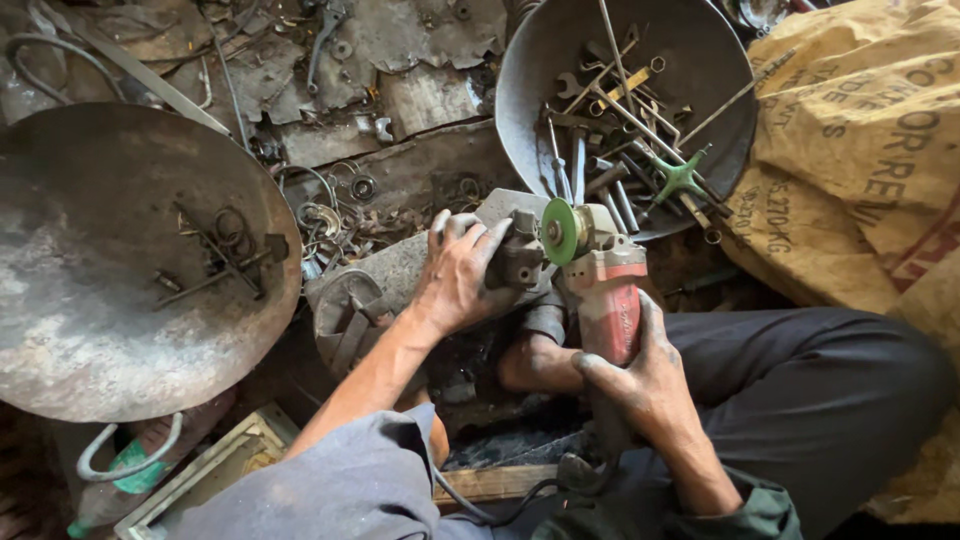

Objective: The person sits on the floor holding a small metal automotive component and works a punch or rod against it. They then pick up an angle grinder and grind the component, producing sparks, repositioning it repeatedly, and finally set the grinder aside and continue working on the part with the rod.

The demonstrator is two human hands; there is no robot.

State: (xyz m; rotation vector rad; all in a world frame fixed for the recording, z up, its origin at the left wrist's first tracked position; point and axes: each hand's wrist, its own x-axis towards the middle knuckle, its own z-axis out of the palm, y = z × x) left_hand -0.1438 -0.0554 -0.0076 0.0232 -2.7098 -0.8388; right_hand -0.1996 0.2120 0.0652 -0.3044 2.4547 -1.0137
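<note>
Grinding is the step in hand, as far as I can judge: a person sits on the workshop floor, seen from above, with a red and grey handheld angle grinder (605, 285) fitted with a green disc (560, 231). The right hand (640, 375) is wrapped tight around the grinder's red body, fingers closed on it, its black cable (500, 505) trailing down toward the lap. The left hand (462, 270) lies spread over a small dark grey metal block (520, 255), fingers pressing it down onto a worn grey slab (400, 265). The block sits in the middle of the view, touching or just beside the disc's face; I cannot tell which. No sparks show.

A bare foot (535, 362) rests just below the slab. To the left lies a large round rusty metal pan (120, 260) holding a few rods and rings. Above right, a dark steel bowl (540, 70) is full of spanners and rods. A tan woven sack (860, 150) fills the right side.

In my judgement the next move calls for a steady left-hand hold, fingers kept clear of the disc
</note>
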